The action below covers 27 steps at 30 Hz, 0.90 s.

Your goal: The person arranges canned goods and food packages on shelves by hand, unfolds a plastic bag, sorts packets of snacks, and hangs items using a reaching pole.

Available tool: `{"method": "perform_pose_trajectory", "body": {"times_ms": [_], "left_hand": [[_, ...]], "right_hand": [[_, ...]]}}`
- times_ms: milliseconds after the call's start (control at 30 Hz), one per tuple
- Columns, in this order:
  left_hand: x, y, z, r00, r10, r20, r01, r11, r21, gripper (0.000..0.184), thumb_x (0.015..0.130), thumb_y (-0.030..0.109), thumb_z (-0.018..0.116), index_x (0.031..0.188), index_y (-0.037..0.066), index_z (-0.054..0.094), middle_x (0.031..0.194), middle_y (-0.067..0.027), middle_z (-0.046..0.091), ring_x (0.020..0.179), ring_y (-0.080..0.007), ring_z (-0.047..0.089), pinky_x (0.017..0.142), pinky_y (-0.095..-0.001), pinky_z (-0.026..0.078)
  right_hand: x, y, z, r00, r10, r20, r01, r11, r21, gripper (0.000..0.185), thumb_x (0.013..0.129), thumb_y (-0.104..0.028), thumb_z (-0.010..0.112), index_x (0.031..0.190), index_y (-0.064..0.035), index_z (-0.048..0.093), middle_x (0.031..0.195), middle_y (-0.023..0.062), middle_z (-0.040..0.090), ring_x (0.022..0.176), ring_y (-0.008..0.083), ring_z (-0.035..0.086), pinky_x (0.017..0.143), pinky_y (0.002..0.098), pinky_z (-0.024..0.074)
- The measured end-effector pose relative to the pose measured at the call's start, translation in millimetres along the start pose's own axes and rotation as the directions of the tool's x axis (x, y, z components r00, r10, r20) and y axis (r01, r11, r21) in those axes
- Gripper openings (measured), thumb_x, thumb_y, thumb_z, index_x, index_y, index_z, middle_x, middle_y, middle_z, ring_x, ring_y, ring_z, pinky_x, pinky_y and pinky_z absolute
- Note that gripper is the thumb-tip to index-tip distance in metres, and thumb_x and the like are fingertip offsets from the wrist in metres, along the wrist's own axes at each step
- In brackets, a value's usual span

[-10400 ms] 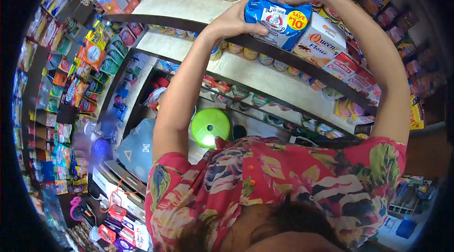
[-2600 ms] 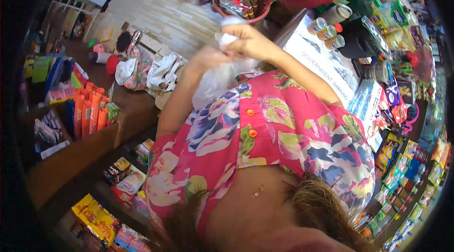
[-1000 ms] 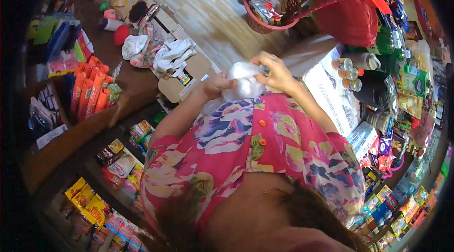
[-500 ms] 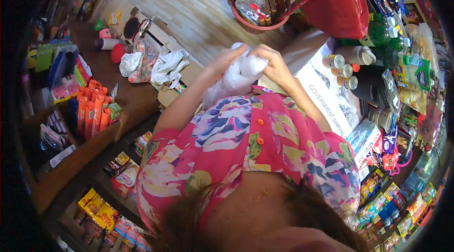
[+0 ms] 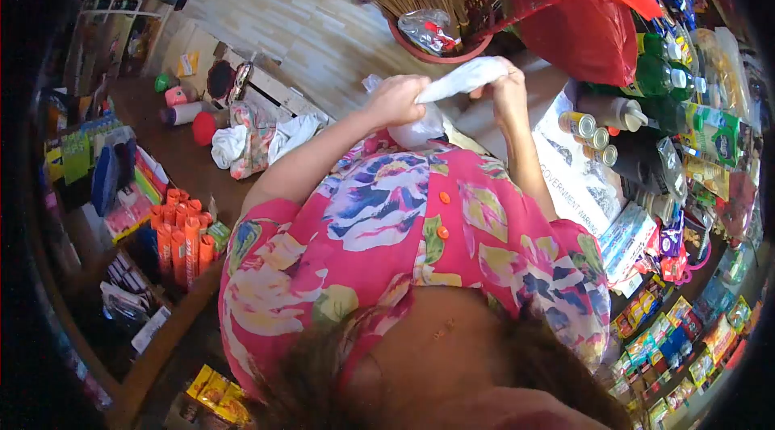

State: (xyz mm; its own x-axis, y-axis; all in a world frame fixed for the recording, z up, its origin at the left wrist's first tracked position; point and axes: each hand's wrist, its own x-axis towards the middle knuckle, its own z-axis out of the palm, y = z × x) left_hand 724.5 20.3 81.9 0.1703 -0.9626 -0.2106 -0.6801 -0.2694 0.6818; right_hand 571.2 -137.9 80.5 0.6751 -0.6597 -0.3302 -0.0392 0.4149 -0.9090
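The L hand point(image 5: 399, 100) is gripping a white plastic bag point(image 5: 462, 80) in a closed fist, upper ctr of frame, & the R hand point(image 5: 508, 91) is pinching its far end, the length btwn them already drawn out, no knot showing yet.

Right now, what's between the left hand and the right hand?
A bunched white plastic bag, reaching from the left hand to the right hand; the head view shows it.
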Motion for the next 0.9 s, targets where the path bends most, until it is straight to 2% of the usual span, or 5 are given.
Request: {"method": "perform_pose_trajectory", "body": {"times_ms": [133, 333, 533, 633, 900], "left_hand": [[23, -16, -6, 0.993, -0.098, 0.059, 0.105, 0.987, -0.121, 0.027, 0.067, 0.018, 0.059, 0.090, 0.005, 0.061, 0.086, -0.0177, 0.063, 0.085, -0.0337, 0.061, 0.072, -0.0414, 0.047], [76, -36, 38, 0.969, -0.236, 0.068, 0.228, 0.760, -0.608, 0.045, 0.072, 0.026, 0.068, 0.108, 0.001, 0.058, 0.097, -0.0118, 0.064, 0.089, -0.0200, 0.061, 0.078, -0.0333, 0.047], [96, -72, 79, 0.949, -0.261, -0.174, 0.080, 0.736, -0.672, 0.062, 0.077, 0.033, 0.068, 0.123, -0.001, 0.043, 0.107, -0.0099, 0.056, 0.097, -0.0191, 0.054, 0.084, -0.0323, 0.044], [53, -60, 25, 0.842, -0.532, -0.087, 0.293, 0.587, -0.755, 0.050, 0.079, 0.026, 0.066, 0.118, 0.000, 0.048, 0.105, -0.0094, 0.057, 0.095, -0.0172, 0.055, 0.082, -0.0295, 0.044], [-4, -199, 38, 0.689, -0.724, -0.026, 0.429, 0.437, -0.791, 0.040, 0.077, 0.017, 0.065, 0.112, 0.000, 0.055, 0.098, -0.0088, 0.060, 0.090, -0.0162, 0.056, 0.080, -0.0274, 0.044]], "right_hand": [[28, 8, -12, 0.979, -0.065, -0.192, 0.070, 0.997, 0.020, 0.030, 0.077, -0.005, 0.052, 0.107, -0.0029, 0.053, 0.089, 0.0078, 0.063, 0.073, 0.0142, 0.060, 0.061, 0.0274, 0.0482], [11, 30, 4, 0.955, 0.141, 0.262, -0.127, 0.990, -0.068, 0.089, 0.060, -0.009, 0.075, 0.135, -0.0076, 0.027, 0.122, 0.0119, 0.045, 0.111, 0.0239, 0.046, 0.088, 0.0347, 0.0411], [42, 57, -2, 0.959, 0.284, 0.001, -0.284, 0.959, 0.021, 0.066, 0.059, -0.007, 0.075, 0.118, -0.0006, 0.045, 0.103, 0.0134, 0.059, 0.093, 0.0226, 0.057, 0.080, 0.0324, 0.0461], [80, 84, -25, 0.932, 0.210, -0.294, -0.287, 0.925, -0.250, 0.056, 0.063, -0.011, 0.076, 0.111, 0.0029, 0.051, 0.094, 0.0126, 0.062, 0.078, 0.0190, 0.059, 0.071, 0.0306, 0.0460], [229, 194, -136, 0.793, -0.052, -0.607, -0.503, 0.507, -0.700, 0.091, 0.055, -0.038, 0.083, 0.121, 0.0078, 0.040, 0.118, 0.0228, 0.051, 0.102, 0.0321, 0.055, 0.088, 0.0431, 0.0461]]}}
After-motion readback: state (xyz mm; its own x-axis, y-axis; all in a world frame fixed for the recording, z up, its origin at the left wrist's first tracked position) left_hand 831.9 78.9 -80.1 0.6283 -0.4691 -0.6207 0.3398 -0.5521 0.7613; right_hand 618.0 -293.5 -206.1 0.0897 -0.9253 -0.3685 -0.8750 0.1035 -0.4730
